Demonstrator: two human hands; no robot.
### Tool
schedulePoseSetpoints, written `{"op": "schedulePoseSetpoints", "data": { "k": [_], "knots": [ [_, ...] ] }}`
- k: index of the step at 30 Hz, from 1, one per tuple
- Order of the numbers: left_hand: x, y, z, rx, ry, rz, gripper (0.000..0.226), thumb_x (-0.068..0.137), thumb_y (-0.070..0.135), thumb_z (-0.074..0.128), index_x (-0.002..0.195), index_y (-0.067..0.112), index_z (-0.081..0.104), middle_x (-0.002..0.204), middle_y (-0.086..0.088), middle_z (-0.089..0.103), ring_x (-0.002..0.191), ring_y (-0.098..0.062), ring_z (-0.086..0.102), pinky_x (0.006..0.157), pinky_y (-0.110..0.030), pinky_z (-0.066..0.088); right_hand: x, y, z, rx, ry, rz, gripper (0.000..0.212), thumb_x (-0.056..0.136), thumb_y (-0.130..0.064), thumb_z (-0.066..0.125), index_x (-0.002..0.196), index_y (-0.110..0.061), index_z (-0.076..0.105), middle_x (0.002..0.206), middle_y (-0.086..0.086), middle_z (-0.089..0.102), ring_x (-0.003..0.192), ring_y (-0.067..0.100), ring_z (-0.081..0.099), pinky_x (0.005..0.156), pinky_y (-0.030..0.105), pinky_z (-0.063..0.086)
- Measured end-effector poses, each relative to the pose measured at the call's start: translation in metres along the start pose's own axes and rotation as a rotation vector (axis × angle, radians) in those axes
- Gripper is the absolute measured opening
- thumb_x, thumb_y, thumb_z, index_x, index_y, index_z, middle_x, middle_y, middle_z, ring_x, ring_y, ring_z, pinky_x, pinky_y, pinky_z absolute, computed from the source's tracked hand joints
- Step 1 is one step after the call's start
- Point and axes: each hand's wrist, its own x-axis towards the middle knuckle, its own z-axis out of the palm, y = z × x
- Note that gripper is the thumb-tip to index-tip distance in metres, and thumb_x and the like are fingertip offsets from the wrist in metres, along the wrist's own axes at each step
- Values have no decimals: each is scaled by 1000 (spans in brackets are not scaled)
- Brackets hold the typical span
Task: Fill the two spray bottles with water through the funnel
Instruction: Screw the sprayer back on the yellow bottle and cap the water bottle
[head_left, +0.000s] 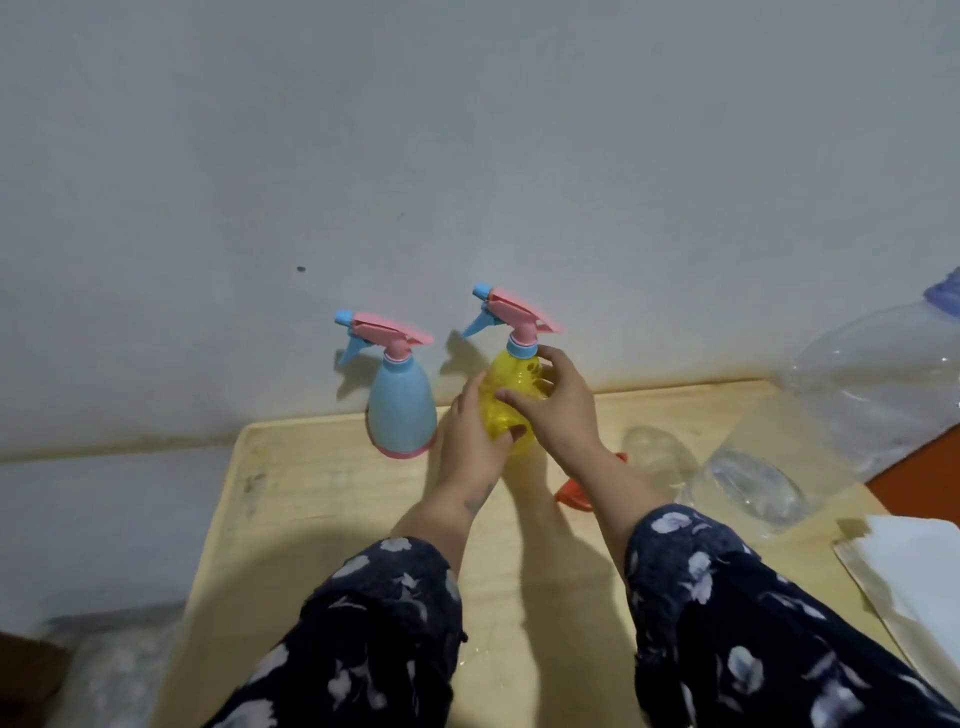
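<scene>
Two spray bottles stand at the far edge of the wooden table (322, 519), against the wall. The blue bottle (401, 410) on the left has a pink base and a pink-and-blue trigger head, and nothing touches it. The yellow see-through bottle (511, 387) beside it wears the same kind of head. My left hand (475, 441) grips its lower left side. My right hand (556, 410) wraps its right side, fingers across the front. An orange funnel (571, 493) lies on the table, mostly hidden behind my right forearm.
A small clear plastic bottle (753, 491) lies on its side right of the funnel. A large clear water container (878, 384) with a blue cap sits at the right edge. White papers (914, 571) lie at the near right. Clear plastic wrap (114, 670) is at the bottom left.
</scene>
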Motion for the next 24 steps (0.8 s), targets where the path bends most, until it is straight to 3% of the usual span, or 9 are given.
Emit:
{"op": "schedulePoseSetpoints", "data": {
  "k": [5, 9, 11, 13, 16, 19, 21, 24],
  "knots": [
    [13, -11, 7, 38, 22, -14, 76, 79, 18, 75, 137, 42, 32, 136, 7, 51, 120, -17, 53, 96, -44, 51, 12, 11, 10, 20, 8, -31, 61, 70, -28, 83, 124, -23, 54, 109, -5, 63, 97, 8, 56, 87, 29, 49],
    [15, -13, 6, 42, 1, -18, 79, 78, 19, 76, 136, 44, 29, 137, 7, 51, 123, -17, 51, 97, -46, 49, 14, 13, 10, 29, -38, -15, 62, 73, -27, 81, 126, -25, 49, 106, -11, 57, 95, 9, 56, 90, 34, 51],
    [13, -11, 5, 56, -25, -33, 86, 76, 22, 78, 140, 43, 25, 142, 6, 47, 128, -19, 47, 101, -46, 47, 10, 12, 7, 68, -82, 11, 70, 75, -27, 80, 135, -26, 43, 119, -6, 58, 108, 12, 56, 98, 36, 49],
    [10, -7, 3, 108, -49, -67, 98, 75, 23, 80, 148, 35, 16, 151, 2, 35, 137, -20, 37, 108, -44, 40, 5, 9, 2, 61, -135, 57, 83, 78, -27, 77, 146, -26, 29, 141, 2, 49, 130, 16, 45, 104, 29, 39],
    [-2, 6, -3, 236, -25, -97, 95, 81, 15, 73, 153, 18, 11, 154, -5, 26, 140, -24, 31, 110, -37, 35, -7, 5, -9, -23, -177, 115, 81, 87, -23, 68, 151, -21, 19, 151, 9, 37, 139, 20, 35, 105, 31, 34],
    [-23, 28, -9, 341, 14, -74, 73, 84, 16, 66, 146, 15, 27, 146, -7, 35, 132, -27, 39, 106, -39, 37, -29, -2, -32, -91, -185, 117, 64, 92, -12, 54, 148, -20, 25, 144, 9, 45, 129, 22, 46, 100, 31, 38],
    [-38, 44, -10, 376, 12, -76, 56, 86, 18, 62, 138, 19, 40, 140, -4, 42, 126, -28, 44, 103, -44, 40, -49, -5, -54, -68, -176, 143, 57, 87, -1, 46, 140, -20, 39, 130, 7, 54, 108, 22, 57, 89, 32, 47],
    [-62, 73, -1, 390, -61, 17, 35, 91, 23, 57, 125, 23, 53, 133, 2, 50, 121, -23, 48, 96, -42, 45, -83, 6, -93, -67, -193, 171, 47, 81, 8, 44, 121, -15, 55, 105, 7, 61, 76, 16, 62, 64, 16, 51]
  ]
}}
